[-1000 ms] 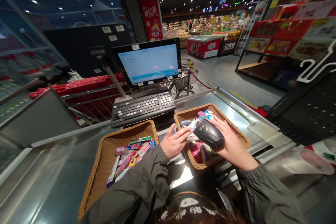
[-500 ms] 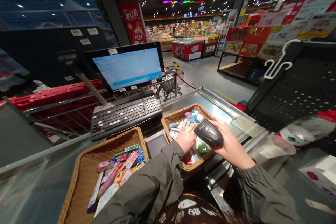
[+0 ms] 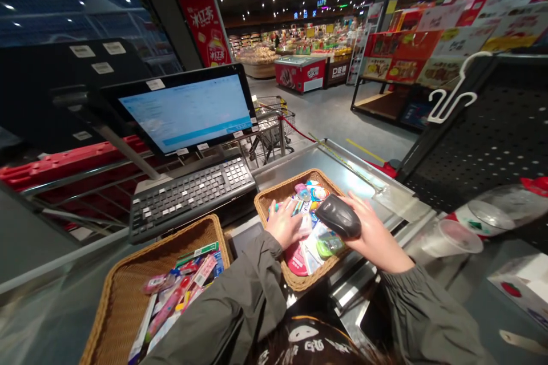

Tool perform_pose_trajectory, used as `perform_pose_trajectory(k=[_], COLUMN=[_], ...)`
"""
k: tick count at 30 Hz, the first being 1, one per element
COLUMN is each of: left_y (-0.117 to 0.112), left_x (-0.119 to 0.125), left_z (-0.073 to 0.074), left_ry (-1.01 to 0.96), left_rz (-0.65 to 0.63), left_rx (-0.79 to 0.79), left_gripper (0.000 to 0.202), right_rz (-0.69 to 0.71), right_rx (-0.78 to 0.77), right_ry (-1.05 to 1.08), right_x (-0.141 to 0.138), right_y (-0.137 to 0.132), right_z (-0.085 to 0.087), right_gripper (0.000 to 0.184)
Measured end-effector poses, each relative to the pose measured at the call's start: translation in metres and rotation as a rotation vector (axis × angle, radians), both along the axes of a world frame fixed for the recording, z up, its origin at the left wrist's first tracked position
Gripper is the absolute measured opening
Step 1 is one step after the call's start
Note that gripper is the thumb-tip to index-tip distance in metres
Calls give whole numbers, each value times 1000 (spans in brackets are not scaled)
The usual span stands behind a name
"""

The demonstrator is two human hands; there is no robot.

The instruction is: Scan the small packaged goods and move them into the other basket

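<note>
A black handheld barcode scanner (image 3: 339, 217) is gripped in my right hand (image 3: 373, 235), over the right side of a wicker basket (image 3: 314, 282). My left hand (image 3: 283, 224) reaches into the left part of the same basket, fingers spread over the small packaged goods there. A whitish piece lies by its thumb; whether the hand touches it I cannot tell. Inside this basket I see a green packaged item (image 3: 329, 245) and a pink pack (image 3: 296, 259). A second wicker basket (image 3: 112, 291), left of my forearm, holds several mixed packets, including a pink one (image 3: 205, 270).
Behind the baskets, a keyboard (image 3: 192, 197) and a lit monitor (image 3: 192, 111) stand on the metal counter (image 3: 295, 157). Plastic cups (image 3: 456, 238) and a white box (image 3: 522, 282) sit at the right. A white hanger (image 3: 454, 94) hangs on a black perforated panel (image 3: 500, 125).
My left hand has shifted left inside the basket and its fingers have spread, uncovering more of the goods. The scanner stays in my right hand. The view has turned slightly.
</note>
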State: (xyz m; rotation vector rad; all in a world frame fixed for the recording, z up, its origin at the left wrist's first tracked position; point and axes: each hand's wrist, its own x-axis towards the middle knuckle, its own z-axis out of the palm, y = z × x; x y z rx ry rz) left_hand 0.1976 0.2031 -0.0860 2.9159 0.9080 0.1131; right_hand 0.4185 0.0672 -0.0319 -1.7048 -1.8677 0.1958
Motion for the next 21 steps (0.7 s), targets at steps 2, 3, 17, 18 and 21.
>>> perform_pose_trajectory(k=[2, 3, 17, 18, 21], left_y=[8, 13, 60, 61, 62], left_x=[-8, -10, 0, 0, 3], left_z=[-1, -2, -16, -16, -16], left_ry=[83, 131, 375, 384, 357], left_rz=[49, 64, 14, -4, -40], left_rx=[-12, -25, -139, -146, -137], left_gripper=[74, 82, 69, 72, 83], right_rz=[20, 32, 33, 33, 35], right_rx=[-39, -52, -50, -51, -47], right_ry=[-25, -32, -19, -20, -15], right_x=[1, 1, 5, 6, 6], right_y=[4, 5, 3, 2, 1], right_z=[-3, -4, -2, -2, 1], right_gripper=[61, 59, 58, 58, 57])
